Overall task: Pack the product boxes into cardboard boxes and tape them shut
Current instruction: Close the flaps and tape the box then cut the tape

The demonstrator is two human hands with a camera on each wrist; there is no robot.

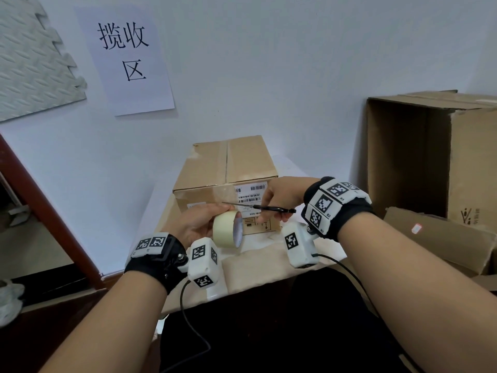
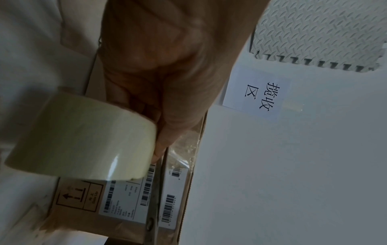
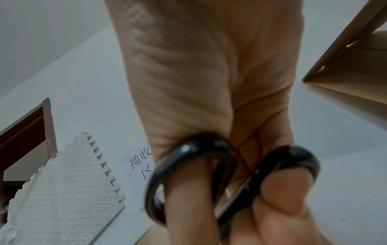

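A closed cardboard box (image 1: 226,168) with barcode labels on its near side stands on the table against the wall. My left hand (image 1: 199,224) grips a pale yellow tape roll (image 1: 228,229) just in front of that side; in the left wrist view the tape roll (image 2: 83,140) fills the lower left, held by my left hand (image 2: 167,82) before the cardboard box (image 2: 79,215). My right hand (image 1: 279,200) holds black-handled scissors (image 1: 269,208), blades pointing left above the roll. In the right wrist view fingers pass through the loops of the scissors (image 3: 230,174), gripped by my right hand (image 3: 209,82).
A large open cardboard carton (image 1: 430,157) stands at the right, with flattened cardboard (image 1: 443,238) in front of it. A paper sign (image 1: 126,57) and a grey foam mat (image 1: 32,57) hang on the wall. A brown door frame (image 1: 45,211) runs along the left.
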